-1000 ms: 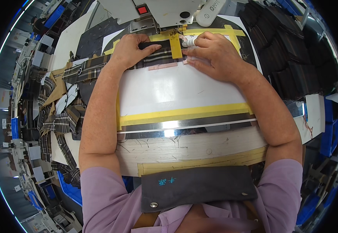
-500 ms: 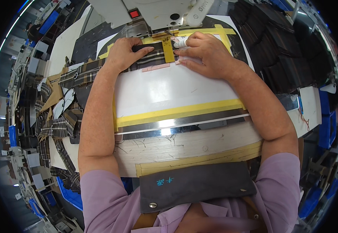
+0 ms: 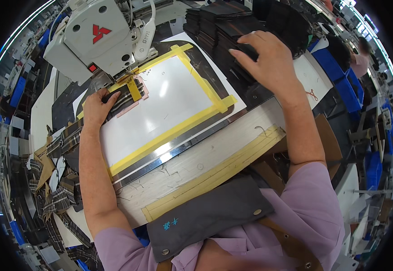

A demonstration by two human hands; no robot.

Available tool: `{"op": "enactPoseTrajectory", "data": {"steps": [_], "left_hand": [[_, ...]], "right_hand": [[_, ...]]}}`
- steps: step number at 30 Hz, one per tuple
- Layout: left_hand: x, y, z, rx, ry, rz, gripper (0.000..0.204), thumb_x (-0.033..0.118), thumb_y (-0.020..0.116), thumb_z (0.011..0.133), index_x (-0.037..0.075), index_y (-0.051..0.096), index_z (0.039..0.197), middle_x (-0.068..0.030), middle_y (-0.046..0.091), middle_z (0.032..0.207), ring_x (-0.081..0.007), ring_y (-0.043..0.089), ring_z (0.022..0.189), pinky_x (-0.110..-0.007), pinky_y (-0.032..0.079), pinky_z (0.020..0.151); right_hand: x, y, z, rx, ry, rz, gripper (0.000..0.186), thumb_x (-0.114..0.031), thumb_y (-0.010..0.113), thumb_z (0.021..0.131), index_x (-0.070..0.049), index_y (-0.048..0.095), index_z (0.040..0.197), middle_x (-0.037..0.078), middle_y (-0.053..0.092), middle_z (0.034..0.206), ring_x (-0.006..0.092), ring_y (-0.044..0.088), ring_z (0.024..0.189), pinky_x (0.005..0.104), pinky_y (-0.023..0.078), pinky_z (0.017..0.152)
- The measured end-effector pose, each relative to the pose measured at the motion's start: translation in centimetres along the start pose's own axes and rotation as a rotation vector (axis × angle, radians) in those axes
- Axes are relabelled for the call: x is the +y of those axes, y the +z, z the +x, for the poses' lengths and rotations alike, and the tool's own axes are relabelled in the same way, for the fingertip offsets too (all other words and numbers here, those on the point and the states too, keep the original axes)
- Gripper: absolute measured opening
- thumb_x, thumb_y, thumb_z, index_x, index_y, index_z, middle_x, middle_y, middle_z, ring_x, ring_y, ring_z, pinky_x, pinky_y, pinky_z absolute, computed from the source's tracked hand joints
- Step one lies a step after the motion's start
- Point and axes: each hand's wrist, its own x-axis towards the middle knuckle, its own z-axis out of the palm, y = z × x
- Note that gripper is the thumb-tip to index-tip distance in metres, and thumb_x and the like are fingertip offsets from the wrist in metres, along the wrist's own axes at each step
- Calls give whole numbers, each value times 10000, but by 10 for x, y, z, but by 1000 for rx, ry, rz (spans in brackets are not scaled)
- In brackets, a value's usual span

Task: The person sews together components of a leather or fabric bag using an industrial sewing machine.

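My left hand [image 3: 98, 107] is closed on the left end of a dark plaid cloth strip [image 3: 123, 100], thumb and fingers pressed at its edge. The strip lies below the sewing machine [image 3: 97, 40] head, beside a yellow guide piece [image 3: 134, 89]. Pink edging [image 3: 129, 109] shows along the strip's near side. Over on the right, my right hand [image 3: 271, 61] is open, thumb and fingers apart, at a tall stack of dark striped cloth pieces [image 3: 221, 27]. Whether its fingertips touch the stack I cannot tell.
A white sheet [image 3: 160, 106] bordered with yellow tape covers the machine bed. Loose plaid strips [image 3: 63, 194] hang off the table's left side. Blue bins [image 3: 336, 79] stand at the right, with a cardboard box [image 3: 327, 140] near my right elbow. Another person [image 3: 361, 58] is at the far right.
My right hand has left the plaid strip and moved right to the dark stack, its fingers opening. My left hand stays on the strip. The view has turned toward the right.
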Motion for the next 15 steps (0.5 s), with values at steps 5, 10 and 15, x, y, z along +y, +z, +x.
{"op": "enactPoseTrajectory", "data": {"steps": [5,10,15], "left_hand": [[-1,2,-8,105,54,123,406,437,712,865,32,681,867,-162,691,743,-372,660,691,-443,498,636],[9,-10,-21,174,243,394,296,339,639,925,49,678,966,-115,683,900,-332,655,869,-423,484,782],[19,-27,-42,154,241,368,291,295,644,921,48,667,1072,-115,652,1005,-319,632,968,-411,465,838]], "right_hand": [[33,-10,-19,-168,282,-13,303,-333,713,853,-46,756,940,99,725,939,279,683,894,381,534,798],[31,-15,-12,-259,197,-88,294,-315,699,864,-34,779,906,146,726,808,301,702,787,389,544,783],[48,-22,-5,-343,119,-27,279,-289,712,865,-25,781,920,165,730,808,300,700,742,376,546,771]]}}
